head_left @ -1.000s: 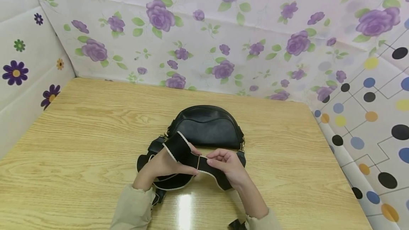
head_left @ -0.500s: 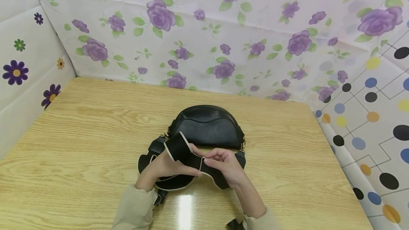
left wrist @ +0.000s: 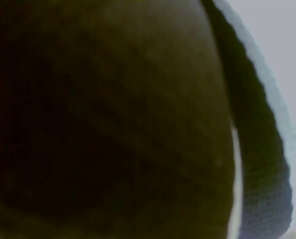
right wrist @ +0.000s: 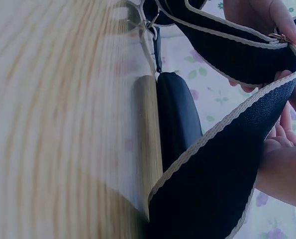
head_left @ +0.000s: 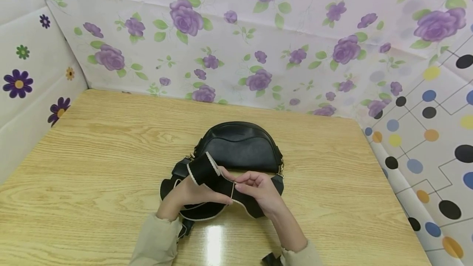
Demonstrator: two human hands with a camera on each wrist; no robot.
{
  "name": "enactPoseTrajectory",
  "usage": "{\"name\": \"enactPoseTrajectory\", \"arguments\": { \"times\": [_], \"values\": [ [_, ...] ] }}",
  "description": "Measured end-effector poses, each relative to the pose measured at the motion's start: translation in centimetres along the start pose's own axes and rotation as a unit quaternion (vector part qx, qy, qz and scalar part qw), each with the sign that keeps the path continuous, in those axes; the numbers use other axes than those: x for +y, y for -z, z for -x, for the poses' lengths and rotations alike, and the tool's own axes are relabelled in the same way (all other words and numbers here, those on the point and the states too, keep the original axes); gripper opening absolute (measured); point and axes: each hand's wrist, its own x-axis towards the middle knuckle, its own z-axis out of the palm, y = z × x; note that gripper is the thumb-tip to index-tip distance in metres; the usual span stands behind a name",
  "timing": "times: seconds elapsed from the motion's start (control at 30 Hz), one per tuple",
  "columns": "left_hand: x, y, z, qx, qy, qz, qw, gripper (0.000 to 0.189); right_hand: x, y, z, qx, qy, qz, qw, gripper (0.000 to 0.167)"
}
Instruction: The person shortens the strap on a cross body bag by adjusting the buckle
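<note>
A black shoulder bag [head_left: 240, 151] lies on the table, its wide black strap [head_left: 249, 200] edged in white. My left hand [head_left: 196, 192] grips the strap at the gold slider buckle [head_left: 233, 190], thumb along the near side. A loop of strap stands up over the back of that hand. Just right of the buckle, my right hand [head_left: 264, 194] pinches the strap between thumb and fingers. The right wrist view shows the strap [right wrist: 222, 164] stretching up to the buckle [right wrist: 279, 37]. Darkness fills most of the left wrist view, with a strip of strap [left wrist: 264, 184] at the right.
The bag rests on a wood-grain table [head_left: 111, 155]. Black strap ends [head_left: 186, 227] hang near the left sleeve, and another dark piece [head_left: 271, 260] lies by the right sleeve. A purple-flowered sheet [head_left: 221, 44] backs the table; a dotted sheet [head_left: 417, 155] stands on the right.
Both hands and the buckle have shifted slightly right, and my right fingertips have come closer to the buckle. In the last half second the raised loop has tipped a little left.
</note>
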Motion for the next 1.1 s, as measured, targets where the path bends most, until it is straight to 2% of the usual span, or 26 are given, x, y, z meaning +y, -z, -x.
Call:
{"name": "enactPoseTrajectory", "arguments": {
  "times": [0.23,0.57,0.77,1.1],
  "values": [
    [0.2,0.2,0.0,-0.001,-0.005,-0.008,1.0,0.034,-0.1,0.4,0.3,-0.007,-0.007,0.016,0.9998,0.022],
    [0.5,0.5,0.2,0.018,-0.007,-0.024,0.9995,0.035,-0.1,1.3,0.8,0.006,-0.022,0.043,0.9988,0.015],
    [0.3,0.6,0.3,0.027,-0.02,-0.026,0.9991,0.036,0.0,1.5,0.8,0.008,-0.022,0.046,0.9987,0.011],
    [0.4,0.5,0.2,0.028,-0.015,-0.023,0.9992,0.035,-0.1,1.3,0.7,0.007,-0.018,0.029,0.9994,0.014]
  ]
}}
